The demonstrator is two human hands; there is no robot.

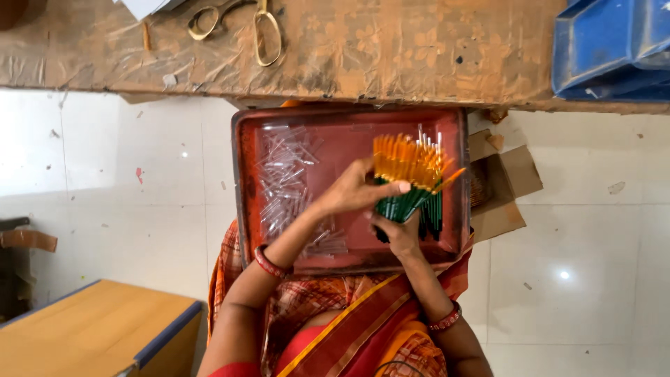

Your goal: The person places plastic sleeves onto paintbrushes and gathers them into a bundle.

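Note:
A red tray [349, 260] rests on my lap. My right hand [398, 234] grips a fanned bundle of green pens with orange tops [412, 178] over the tray's right side. My left hand [357, 190] reaches across and touches the bundle near its middle, thumb against the green barrels. A heap of clear plastic caps or tubes [287, 183] lies in the left half of the tray, apart from both hands.
A worn wooden bench [391, 49] runs along the top with brass-handled scissors [241, 21] on it and blue plastic bins [611, 45] at the right. A cardboard box [509, 185] sits right of the tray. A wooden table [91, 328] stands lower left.

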